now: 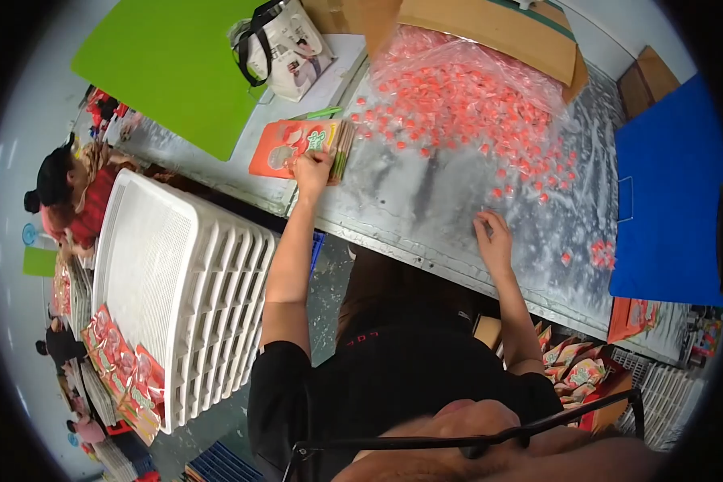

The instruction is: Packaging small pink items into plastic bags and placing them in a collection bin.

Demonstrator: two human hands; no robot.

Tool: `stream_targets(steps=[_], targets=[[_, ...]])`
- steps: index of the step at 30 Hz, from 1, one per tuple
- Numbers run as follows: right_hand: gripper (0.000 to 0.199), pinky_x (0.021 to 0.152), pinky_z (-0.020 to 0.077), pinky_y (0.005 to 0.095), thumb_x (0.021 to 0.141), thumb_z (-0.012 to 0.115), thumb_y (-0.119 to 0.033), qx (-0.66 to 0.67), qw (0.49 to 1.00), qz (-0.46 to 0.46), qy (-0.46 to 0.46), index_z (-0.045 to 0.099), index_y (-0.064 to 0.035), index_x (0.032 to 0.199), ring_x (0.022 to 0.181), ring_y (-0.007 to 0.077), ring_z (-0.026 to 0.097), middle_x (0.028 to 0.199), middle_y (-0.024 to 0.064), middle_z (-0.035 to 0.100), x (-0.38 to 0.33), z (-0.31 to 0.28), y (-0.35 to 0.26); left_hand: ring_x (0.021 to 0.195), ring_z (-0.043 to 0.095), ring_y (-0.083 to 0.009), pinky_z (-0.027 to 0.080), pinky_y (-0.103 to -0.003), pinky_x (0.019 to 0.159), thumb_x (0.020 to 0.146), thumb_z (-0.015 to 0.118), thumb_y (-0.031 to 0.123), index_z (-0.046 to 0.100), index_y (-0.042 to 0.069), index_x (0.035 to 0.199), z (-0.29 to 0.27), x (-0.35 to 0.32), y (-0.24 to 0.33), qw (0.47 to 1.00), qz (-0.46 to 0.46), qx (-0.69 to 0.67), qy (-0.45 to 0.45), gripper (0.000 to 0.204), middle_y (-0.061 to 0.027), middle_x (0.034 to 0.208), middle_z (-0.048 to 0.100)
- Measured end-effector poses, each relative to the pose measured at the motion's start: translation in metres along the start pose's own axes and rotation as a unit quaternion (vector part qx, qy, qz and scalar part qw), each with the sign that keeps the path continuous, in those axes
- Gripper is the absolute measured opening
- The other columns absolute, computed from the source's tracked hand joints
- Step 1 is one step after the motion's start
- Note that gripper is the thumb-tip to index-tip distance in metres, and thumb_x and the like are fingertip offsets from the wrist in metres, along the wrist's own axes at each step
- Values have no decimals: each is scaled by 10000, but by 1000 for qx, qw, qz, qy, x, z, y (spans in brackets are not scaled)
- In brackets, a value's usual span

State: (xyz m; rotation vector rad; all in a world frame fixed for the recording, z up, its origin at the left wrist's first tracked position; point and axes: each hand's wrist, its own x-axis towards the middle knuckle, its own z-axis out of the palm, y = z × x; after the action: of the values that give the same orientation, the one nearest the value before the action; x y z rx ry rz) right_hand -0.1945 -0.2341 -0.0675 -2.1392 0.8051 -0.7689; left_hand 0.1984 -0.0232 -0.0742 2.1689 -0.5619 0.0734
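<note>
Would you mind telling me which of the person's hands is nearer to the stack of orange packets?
The left hand rests right on the stack of orange packets. The right hand lies apart on the metal table.

Orange packets [296,147], perhaps stacked, tabletop

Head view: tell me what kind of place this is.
Probably a packing workshop: a long worktable strewn with small red-and-clear sachets, a stack of orange printed pouches under the left hand, and white plastic crates alongside.
</note>
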Motion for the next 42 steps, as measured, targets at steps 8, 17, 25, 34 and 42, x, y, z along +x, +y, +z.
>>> stream_targets(steps=[8, 17, 25, 34, 42], targets=[[182, 849, 507, 375, 815, 695, -29, 21, 972, -233, -6, 674, -41, 996, 982, 300, 629, 1042, 106, 642, 39, 61, -82, 549, 591, -121, 501, -299, 551, 690, 833, 76, 670, -22, 684, -20, 3, 20, 992, -58, -112, -14, 190, -72, 612, 658], [222, 876, 499, 380, 804, 700, -13, 85, 945, -295, -111, 676, -44, 1023, 1017, 292, 618, 1098, 103, 633, 40, 91, -125, 492, 533, -115, 439, -278, 488, 727, 850, 74, 606, 48, 639, -38, 9, 0, 872, -213, -415, -146, 261, -51, 638, 646], [337, 930, 475, 423, 765, 721, -36, 12, 889, -457, -2, 658, -11, 1094, 1050, 294, 605, 1139, 116, 622, 43, 81, -169, 594, 508, -61, 409, -240, 513, 758, 798, 16, 609, 47, 714, -72, -110, 124, 942, -35, -233, -239, 196, -6, 672, 597], [237, 879, 460, 371, 709, 721, -75, 10, 887, -461, -16, 650, -54, 934, 977, 233, 601, 982, 47, 620, 33, 71, -141, 539, 588, -105, 463, -203, 479, 842, 746, 5, 570, 83, 722, -35, -140, 106, 774, -239, -529, -253, 226, -40, 706, 644], [165, 855, 464, 380, 704, 674, -55, 46, 850, -501, -155, 631, -59, 863, 974, 250, 598, 942, 57, 615, 22, 58, -127, 650, 637, -114, 546, -261, 615, 829, 678, -42, 609, 35, 742, -30, -160, 109, 850, -172, -441, -228, 136, -59, 716, 659]])
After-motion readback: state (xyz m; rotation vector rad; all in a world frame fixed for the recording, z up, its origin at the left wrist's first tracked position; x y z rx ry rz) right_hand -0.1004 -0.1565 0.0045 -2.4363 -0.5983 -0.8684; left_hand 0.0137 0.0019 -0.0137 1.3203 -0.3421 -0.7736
